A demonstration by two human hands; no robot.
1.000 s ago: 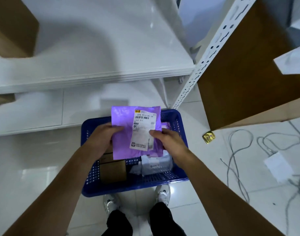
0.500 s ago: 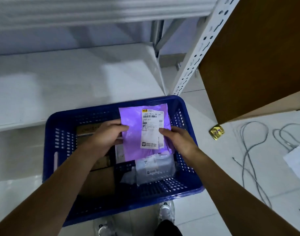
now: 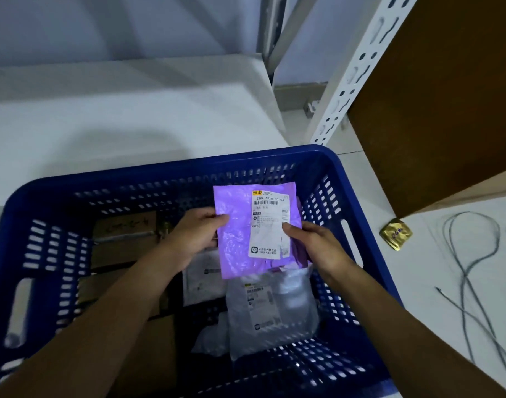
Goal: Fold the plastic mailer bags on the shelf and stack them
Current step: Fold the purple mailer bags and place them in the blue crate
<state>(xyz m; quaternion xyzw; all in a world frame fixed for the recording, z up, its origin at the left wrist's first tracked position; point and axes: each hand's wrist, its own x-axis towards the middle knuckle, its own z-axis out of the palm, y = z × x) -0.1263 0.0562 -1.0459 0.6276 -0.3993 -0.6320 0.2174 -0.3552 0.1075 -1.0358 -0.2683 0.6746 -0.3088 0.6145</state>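
Note:
A folded purple mailer bag [image 3: 236, 239] with a white shipping label is held over the inside of a blue perforated basket [image 3: 336, 179]. My left hand [image 3: 194, 235] pinches its left edge. My right hand [image 3: 313, 247] pinches its right edge beside the label. Below it in the basket lies a translucent white mailer bag [image 3: 277, 308] with a label, and another white bag [image 3: 201, 275] partly hidden under my left wrist.
Brown cardboard boxes [image 3: 122, 228] fill the basket's left side. A white shelf board [image 3: 131, 110] runs behind the basket, with a perforated white upright [image 3: 358, 70] at right. A brown panel [image 3: 435, 96], a gold packet [image 3: 395, 233] and grey cables [image 3: 472, 271] are on the floor at right.
The view has dropped closer to the basket. Both hands have lowered the purple bag down into the basket, keeping the same hold on its edges.

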